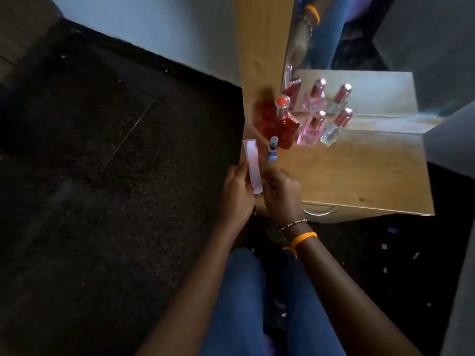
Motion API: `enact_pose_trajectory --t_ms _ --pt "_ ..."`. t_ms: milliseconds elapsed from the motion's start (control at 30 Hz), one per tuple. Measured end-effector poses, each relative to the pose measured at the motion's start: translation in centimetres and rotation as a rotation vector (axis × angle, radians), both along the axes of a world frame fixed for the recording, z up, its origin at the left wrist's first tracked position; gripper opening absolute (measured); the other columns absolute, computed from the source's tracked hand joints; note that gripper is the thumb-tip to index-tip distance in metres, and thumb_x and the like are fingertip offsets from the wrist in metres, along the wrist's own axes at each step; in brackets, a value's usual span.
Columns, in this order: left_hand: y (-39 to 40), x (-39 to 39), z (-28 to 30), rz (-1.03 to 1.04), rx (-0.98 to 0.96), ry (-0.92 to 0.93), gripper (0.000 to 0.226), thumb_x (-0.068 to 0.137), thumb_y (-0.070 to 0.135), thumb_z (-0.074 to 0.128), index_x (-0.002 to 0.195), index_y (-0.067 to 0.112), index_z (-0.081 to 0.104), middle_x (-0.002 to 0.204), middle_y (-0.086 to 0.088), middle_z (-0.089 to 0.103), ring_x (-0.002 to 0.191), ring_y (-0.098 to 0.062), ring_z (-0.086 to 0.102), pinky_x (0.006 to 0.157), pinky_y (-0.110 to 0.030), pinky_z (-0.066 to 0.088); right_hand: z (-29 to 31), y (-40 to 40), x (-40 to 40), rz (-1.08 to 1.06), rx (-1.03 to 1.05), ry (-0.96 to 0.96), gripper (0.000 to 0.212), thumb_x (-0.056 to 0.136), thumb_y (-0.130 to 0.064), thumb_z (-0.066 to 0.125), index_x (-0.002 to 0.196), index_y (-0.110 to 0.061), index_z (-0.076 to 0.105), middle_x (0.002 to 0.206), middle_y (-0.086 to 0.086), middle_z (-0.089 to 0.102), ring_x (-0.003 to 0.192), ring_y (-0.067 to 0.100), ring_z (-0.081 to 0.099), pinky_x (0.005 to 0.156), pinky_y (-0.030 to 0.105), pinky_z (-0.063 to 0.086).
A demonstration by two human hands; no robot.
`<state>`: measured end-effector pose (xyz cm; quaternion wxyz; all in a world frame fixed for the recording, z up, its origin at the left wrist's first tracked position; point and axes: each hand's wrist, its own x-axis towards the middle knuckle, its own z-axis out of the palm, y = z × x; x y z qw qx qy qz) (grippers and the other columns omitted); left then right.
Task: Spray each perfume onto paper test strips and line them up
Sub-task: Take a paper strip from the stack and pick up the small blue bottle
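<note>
Paper strips [253,167] at frame centre, over wooden table's [359,170] near-left corner, pinched between left hand [237,194] and right hand [281,192]. Blue vial [273,149], red bottle [281,124], pink bottle [311,129], clear bottle [336,128] stand just above, by mirror [359,91].

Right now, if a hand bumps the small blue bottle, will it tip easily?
Probably yes: the blue bottle looks tall and narrow, so likely light and tippy. It stands near the desk edge and could fall off.
</note>
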<state>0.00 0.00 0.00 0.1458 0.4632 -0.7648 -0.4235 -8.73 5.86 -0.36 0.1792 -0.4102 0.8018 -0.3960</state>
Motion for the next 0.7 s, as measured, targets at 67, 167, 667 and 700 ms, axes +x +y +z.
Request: enact_pose_trajectory --t_ms 67,167,667,700 --pt "-0.3 -0.1 -0.6 0.021 -0.008 0.032 0.051 0.084 0.005 0.057 0.131 0.021 0.047 0.13 -0.003 0.045 0.111 -0.007 0.049 0.082 -0.014 0.04 -0.6 -0.3 0.0 -0.041 -0.044 0.034 0.014 0.08 0.003 0.061 0.093 0.002 0.066 0.086 0.02 0.067 0.076 0.032 0.061 0.06 0.018 0.029" --pt "-0.9 0.0 -1.9 0.013 -0.062 0.056 0.051 0.083 0.002 0.059 0.131 0.019 0.048 0.126 -0.003 0.047 0.104 -0.005 0.05 0.075 -0.01 0.043 -1.6 -0.8 0.1 -0.078 -0.068 -0.012 0.012 0.08 -0.006 0.066 0.091 -0.003 0.067 0.089 0.012 0.069 0.077 0.023 0.063 0.063 0.015 0.034" --pt "-1.1 0.4 -2.5 -0.039 -0.159 0.047 0.062 0.083 0.004 0.06 0.139 0.02 0.037 0.131 -0.007 0.044 0.114 -0.018 0.052 0.093 -0.028 0.046 -2.3 -2.0 -0.5 -0.284 -0.09 -0.304 0.019 0.064 -0.019 0.083 0.067 -0.023 0.064 0.075 0.003 0.073 0.07 0.015 0.066 0.063 0.026 0.048" --pt "-1.0 0.4 -2.5 -0.041 -0.152 0.048 0.063 0.084 0.004 0.059 0.139 0.021 0.035 0.131 -0.007 0.044 0.114 -0.018 0.052 0.092 -0.028 0.046 -2.3 -2.0 -0.5 -0.284 -0.086 -0.322 0.018 0.064 -0.019 0.082 0.066 -0.022 0.064 0.077 0.005 0.074 0.071 0.017 0.067 0.064 0.028 0.051"
